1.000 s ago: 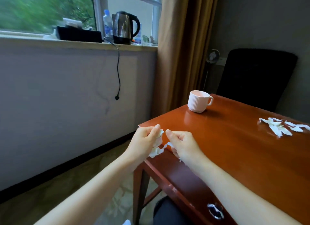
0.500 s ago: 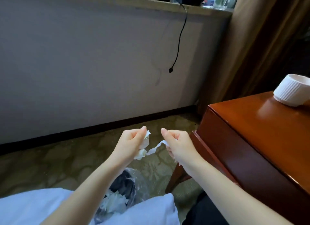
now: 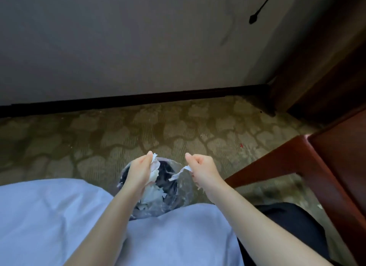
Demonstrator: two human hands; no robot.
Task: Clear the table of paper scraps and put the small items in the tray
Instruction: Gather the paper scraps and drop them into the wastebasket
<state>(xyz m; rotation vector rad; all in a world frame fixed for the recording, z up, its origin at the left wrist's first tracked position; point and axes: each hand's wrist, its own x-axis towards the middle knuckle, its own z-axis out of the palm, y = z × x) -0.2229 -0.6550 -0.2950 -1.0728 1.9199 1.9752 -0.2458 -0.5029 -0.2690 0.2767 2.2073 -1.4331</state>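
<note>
My left hand [image 3: 139, 171] grips a bunch of white paper scraps [image 3: 154, 166] above a small waste bin [image 3: 179, 194] lined with clear plastic, which stands on the carpet between my knees. My right hand [image 3: 202, 169] pinches a torn white paper strip [image 3: 179, 172] that hangs over the bin's right side. White scraps [image 3: 152, 194] lie inside the bin. The two pieces in my hands are apart. The tabletop, the cup and the tray are out of view.
The red-brown wooden table's corner and leg [image 3: 316, 166] stand at the right. A grey wall with a dark skirting board [image 3: 138, 99] runs behind the patterned carpet [image 3: 99, 139]. A black power plug [image 3: 252, 20] dangles at the upper right. My light blue clothing [image 3: 49, 216] fills the lower left.
My view swung down from the tabletop to the floor. Both hands moved off the table edge to above the bin and pulled apart, and the paper between them is now two pieces.
</note>
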